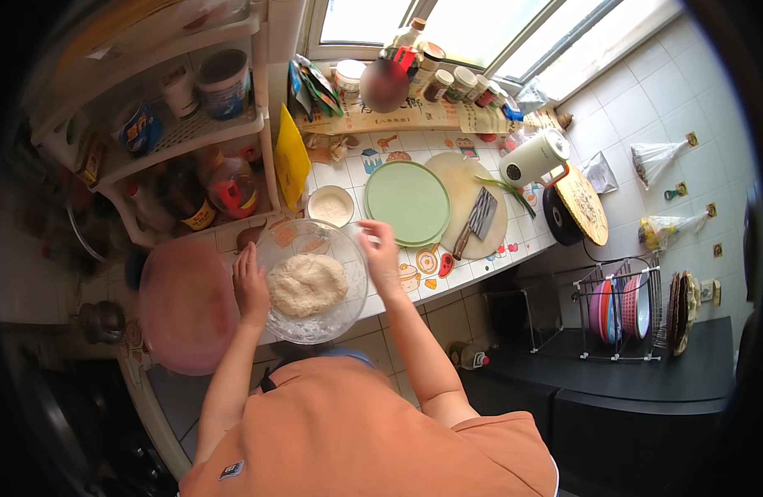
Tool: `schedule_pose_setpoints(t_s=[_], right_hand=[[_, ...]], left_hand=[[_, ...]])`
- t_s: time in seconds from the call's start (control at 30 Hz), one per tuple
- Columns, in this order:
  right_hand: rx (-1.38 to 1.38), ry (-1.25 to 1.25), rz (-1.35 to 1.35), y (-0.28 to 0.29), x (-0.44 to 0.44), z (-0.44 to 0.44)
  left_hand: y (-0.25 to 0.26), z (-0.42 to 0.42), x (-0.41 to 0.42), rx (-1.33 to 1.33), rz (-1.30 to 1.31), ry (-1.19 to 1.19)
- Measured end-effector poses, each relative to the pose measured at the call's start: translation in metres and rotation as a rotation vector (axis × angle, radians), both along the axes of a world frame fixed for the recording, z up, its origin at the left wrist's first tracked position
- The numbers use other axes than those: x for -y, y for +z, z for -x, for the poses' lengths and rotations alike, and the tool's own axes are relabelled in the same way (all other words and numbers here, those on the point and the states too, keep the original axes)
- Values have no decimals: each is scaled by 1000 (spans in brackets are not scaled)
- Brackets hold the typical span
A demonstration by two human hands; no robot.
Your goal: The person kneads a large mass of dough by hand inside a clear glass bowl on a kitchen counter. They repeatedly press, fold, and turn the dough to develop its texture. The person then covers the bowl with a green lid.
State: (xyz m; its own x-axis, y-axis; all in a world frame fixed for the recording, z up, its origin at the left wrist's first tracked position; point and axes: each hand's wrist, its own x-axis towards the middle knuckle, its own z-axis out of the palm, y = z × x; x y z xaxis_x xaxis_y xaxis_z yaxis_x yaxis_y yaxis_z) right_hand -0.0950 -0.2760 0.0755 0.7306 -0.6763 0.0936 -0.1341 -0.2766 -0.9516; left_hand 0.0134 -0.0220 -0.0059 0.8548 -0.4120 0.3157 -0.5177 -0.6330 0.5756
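Observation:
A lump of dough (308, 284) lies in a clear bowl (313, 332) dusted with flour at the counter's front edge. My left hand (251, 286) rests against the bowl's left side, fingers extended. At the bowl's upper right, my right hand (381, 255) is raised by the rim with its fingers bent and parted, holding nothing that I can see. Just behind the bowl stands a small white bowl (330, 206) with flour or a similar pale powder. A round green lid (407, 204) lies to the right, overlapping a round cutting board (462, 168).
A cleaver (476, 220) and green onions (509, 192) lie on the cutting board. Beyond stands a white electric appliance (534, 158). A pink translucent plastic basin (189, 304) is at the left, below a white shelf rack (189, 149). Jars (463, 84) line the windowsill.

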Motion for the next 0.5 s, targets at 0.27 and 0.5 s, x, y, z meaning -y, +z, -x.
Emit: schedule_pose_setpoints(t_s=[0.27,0.5], right_hand=[[52,-670,-1072,-136,146,89],[167,-537,-1007,-107,153,71]], left_hand=[[-5,2,1,-14,-22,-21],[1,2,3,-58,9,-24]])
